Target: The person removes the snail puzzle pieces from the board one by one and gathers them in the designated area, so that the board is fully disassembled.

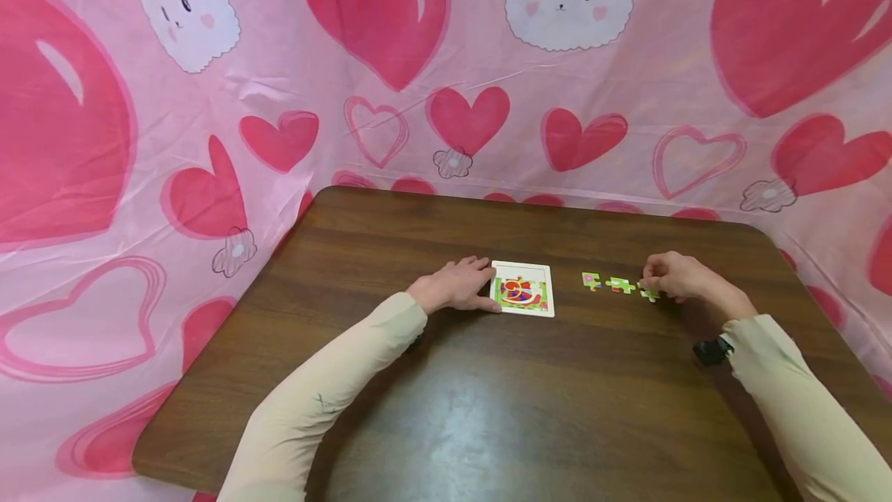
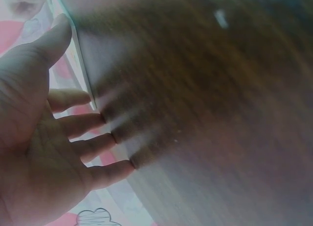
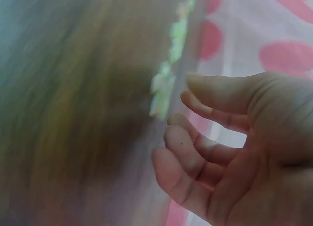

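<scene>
A small white-framed puzzle tray (image 1: 551,300) lies on the table, showing a partly filled red, blue and green picture. My left hand (image 1: 456,285) rests at its left side, fingers spread and thumb by the near left corner. Right of the tray lie three loose puzzle pieces in a row: a green and pink piece (image 1: 591,280), a green piece (image 1: 619,285) and a green and white piece (image 1: 649,294). My right hand (image 1: 679,277) hovers over the last one, fingertips right by it. In the right wrist view its fingers are loosely bent, with nothing between thumb and index finger.
The brown wooden table (image 1: 446,393) has rounded corners. A pink cloth (image 1: 488,60) printed with hearts hangs behind it and along its left side. A dark strap device (image 1: 712,351) sits at the right wrist, next to the light sleeve.
</scene>
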Action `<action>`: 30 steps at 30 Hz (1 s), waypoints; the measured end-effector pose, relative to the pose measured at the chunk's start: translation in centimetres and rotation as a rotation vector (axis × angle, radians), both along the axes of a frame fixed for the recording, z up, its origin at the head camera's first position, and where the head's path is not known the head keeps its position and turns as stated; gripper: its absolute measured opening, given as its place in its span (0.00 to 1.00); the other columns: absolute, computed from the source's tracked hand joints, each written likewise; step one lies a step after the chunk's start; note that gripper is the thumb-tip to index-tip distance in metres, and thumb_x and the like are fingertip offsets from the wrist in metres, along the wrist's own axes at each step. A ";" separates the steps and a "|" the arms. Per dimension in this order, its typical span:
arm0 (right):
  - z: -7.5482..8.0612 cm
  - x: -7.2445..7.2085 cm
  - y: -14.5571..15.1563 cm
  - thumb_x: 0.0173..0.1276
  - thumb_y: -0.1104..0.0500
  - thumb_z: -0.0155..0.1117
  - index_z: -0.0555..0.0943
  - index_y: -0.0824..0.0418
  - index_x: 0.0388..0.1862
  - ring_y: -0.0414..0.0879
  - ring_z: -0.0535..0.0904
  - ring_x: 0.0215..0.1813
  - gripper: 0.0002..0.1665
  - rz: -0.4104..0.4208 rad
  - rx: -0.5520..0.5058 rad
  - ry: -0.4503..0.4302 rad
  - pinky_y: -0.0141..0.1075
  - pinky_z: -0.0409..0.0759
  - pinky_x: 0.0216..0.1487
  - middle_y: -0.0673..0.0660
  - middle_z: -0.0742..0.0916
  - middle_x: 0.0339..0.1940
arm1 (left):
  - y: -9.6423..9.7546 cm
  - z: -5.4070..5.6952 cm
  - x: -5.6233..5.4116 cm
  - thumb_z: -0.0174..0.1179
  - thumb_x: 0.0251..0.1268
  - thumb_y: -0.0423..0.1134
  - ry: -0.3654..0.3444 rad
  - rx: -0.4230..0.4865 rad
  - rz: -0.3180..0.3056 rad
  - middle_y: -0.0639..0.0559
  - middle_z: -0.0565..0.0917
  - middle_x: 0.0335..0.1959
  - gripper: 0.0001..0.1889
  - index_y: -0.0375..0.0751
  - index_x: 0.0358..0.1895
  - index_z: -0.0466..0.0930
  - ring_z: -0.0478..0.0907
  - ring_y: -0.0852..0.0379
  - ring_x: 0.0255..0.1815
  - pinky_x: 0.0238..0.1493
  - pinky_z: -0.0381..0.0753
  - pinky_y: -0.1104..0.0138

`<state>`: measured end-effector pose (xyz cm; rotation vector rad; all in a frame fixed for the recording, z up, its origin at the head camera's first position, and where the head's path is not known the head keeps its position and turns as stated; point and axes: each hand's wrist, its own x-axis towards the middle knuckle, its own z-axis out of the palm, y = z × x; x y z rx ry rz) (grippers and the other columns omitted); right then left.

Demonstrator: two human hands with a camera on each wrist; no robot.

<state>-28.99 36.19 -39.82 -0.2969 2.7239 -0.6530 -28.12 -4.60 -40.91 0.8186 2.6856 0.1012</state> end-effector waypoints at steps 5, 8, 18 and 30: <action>0.6 0.3 -1.0 0.73 0.55 0.59 0.77 0.64 0.40 0.45 0.74 0.23 0.11 -0.008 -0.059 0.040 0.38 0.76 0.23 0.52 0.79 0.24 | -0.1 0.1 0.0 0.56 0.61 0.70 -0.004 0.006 -0.002 0.46 0.54 0.80 0.45 0.49 0.76 0.59 0.49 0.44 0.81 0.76 0.54 0.44; 0.9 0.4 -1.8 0.72 0.53 0.60 0.78 0.64 0.41 0.45 0.73 0.23 0.13 0.000 -0.063 0.084 0.38 0.75 0.24 0.54 0.81 0.27 | -0.1 0.1 0.0 0.56 0.61 0.70 -0.004 0.007 0.000 0.47 0.54 0.80 0.45 0.49 0.76 0.59 0.49 0.45 0.81 0.76 0.54 0.44; 1.1 0.3 -4.9 0.72 0.53 0.60 0.78 0.63 0.41 0.45 0.75 0.22 0.12 0.059 -0.142 0.118 0.38 0.75 0.22 0.59 0.80 0.24 | 0.0 -0.2 0.0 0.55 0.61 0.70 -0.004 0.008 0.003 0.48 0.54 0.80 0.45 0.50 0.76 0.58 0.49 0.45 0.81 0.76 0.53 0.44; 1.4 -0.1 -8.6 0.72 0.54 0.61 0.78 0.61 0.45 0.51 0.79 0.28 0.11 0.098 -0.223 0.130 0.39 0.80 0.29 0.64 0.84 0.35 | 0.0 -0.2 -0.1 0.54 0.62 0.70 0.003 -0.006 -0.004 0.47 0.53 0.81 0.45 0.50 0.77 0.57 0.48 0.45 0.81 0.76 0.54 0.44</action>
